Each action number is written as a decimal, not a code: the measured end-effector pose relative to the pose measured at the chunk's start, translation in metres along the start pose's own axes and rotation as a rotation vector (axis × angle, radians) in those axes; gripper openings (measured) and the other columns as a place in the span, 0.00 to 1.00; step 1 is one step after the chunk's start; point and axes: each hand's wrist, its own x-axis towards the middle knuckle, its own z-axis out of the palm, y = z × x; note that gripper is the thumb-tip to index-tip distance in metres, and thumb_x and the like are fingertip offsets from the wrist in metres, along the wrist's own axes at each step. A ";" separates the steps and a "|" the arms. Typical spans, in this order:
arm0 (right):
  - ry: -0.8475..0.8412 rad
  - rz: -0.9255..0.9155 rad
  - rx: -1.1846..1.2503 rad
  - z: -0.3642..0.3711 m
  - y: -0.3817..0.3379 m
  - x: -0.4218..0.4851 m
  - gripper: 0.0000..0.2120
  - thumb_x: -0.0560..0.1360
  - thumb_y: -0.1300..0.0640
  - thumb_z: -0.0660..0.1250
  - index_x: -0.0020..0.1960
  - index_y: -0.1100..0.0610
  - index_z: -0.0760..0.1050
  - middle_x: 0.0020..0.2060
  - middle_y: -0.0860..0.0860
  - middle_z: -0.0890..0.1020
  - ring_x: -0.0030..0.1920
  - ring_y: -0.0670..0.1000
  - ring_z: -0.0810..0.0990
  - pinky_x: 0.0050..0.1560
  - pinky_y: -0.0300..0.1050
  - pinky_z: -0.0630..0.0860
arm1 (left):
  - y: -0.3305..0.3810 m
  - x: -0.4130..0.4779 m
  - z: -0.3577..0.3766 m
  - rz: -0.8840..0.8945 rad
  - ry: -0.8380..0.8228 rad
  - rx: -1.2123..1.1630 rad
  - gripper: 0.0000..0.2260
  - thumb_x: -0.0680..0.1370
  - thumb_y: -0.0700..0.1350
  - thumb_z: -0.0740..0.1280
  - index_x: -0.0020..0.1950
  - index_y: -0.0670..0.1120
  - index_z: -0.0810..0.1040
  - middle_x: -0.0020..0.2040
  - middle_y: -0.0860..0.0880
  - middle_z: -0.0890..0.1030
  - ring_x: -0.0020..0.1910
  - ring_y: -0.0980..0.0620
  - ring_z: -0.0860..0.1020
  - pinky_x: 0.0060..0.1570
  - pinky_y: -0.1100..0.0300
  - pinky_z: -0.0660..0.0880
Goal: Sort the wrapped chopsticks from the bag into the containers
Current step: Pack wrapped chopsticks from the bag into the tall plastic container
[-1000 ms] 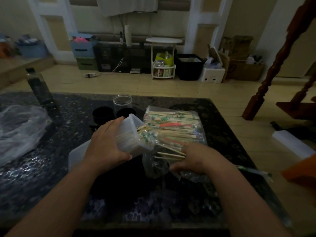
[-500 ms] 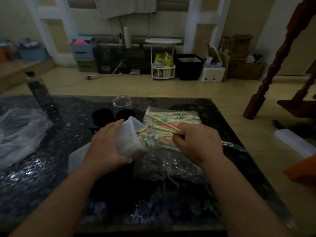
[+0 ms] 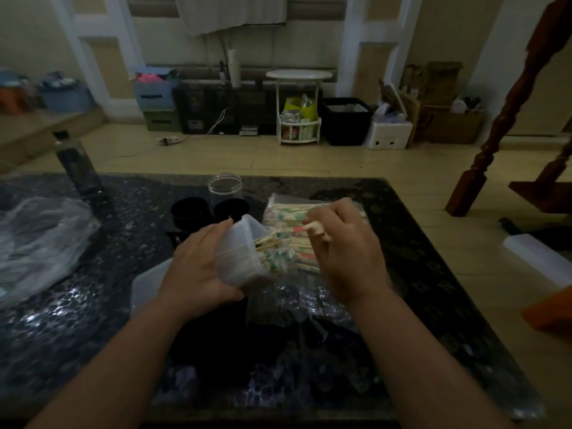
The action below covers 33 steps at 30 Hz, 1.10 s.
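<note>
A person works at a dark speckled table point(image 3: 93, 320) in a dim room. Their left hand point(image 3: 198, 270) grasps a translucent plastic container point(image 3: 238, 255), fingers and thumb wrapped round its sides, tipping it so that its open mouth faces right, with stick ends poking out. Just beside that mouth lies a clear bag point(image 3: 280, 300), and most of the wrapped chopsticks point(image 3: 301, 249) lie inside it, in pale sleeves printed green or red. The right hand point(image 3: 349, 258) hovers over the bag with its fingers point(image 3: 318, 230) curled in, pinching what looks like a small bunch of sticks, though blur hides how many. The step in hand seems to be carrying a picked bunch from bag to container, and much of the bag looks unsorted. The next move likely calls for lining the sticks up with the tilted mouth and sliding them in lengthwise, without snagging the loose plastic or knocking out those already inside. Behind the container stand a clear jar point(image 3: 225, 188) and two black cups point(image 3: 190, 213), and what seems a flat white lid point(image 3: 148, 283) lies below the left wrist
</note>
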 end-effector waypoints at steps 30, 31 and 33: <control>-0.254 0.942 1.063 0.016 -0.013 0.004 0.05 0.76 0.63 0.70 0.43 0.57 0.80 0.31 0.49 0.79 0.31 0.45 0.76 0.31 0.38 0.75 | 0.013 -0.003 -0.001 -0.007 -0.042 0.027 0.55 0.53 0.59 0.74 0.78 0.54 0.58 0.74 0.52 0.64 0.72 0.51 0.61 0.66 0.58 0.57; -0.339 0.937 1.046 0.016 -0.015 0.002 0.03 0.75 0.62 0.71 0.46 0.55 0.81 0.34 0.48 0.81 0.33 0.44 0.78 0.32 0.37 0.75 | 0.013 -0.003 -0.001 -0.008 -0.042 0.025 0.55 0.53 0.59 0.74 0.78 0.54 0.58 0.74 0.52 0.63 0.72 0.51 0.61 0.66 0.57 0.57; -0.369 0.975 1.068 0.020 -0.014 -0.001 0.06 0.75 0.61 0.72 0.51 0.55 0.79 0.38 0.48 0.81 0.31 0.42 0.78 0.28 0.36 0.72 | 0.014 -0.003 -0.001 -0.007 -0.037 0.024 0.55 0.53 0.59 0.74 0.78 0.54 0.57 0.74 0.52 0.64 0.71 0.52 0.61 0.66 0.57 0.58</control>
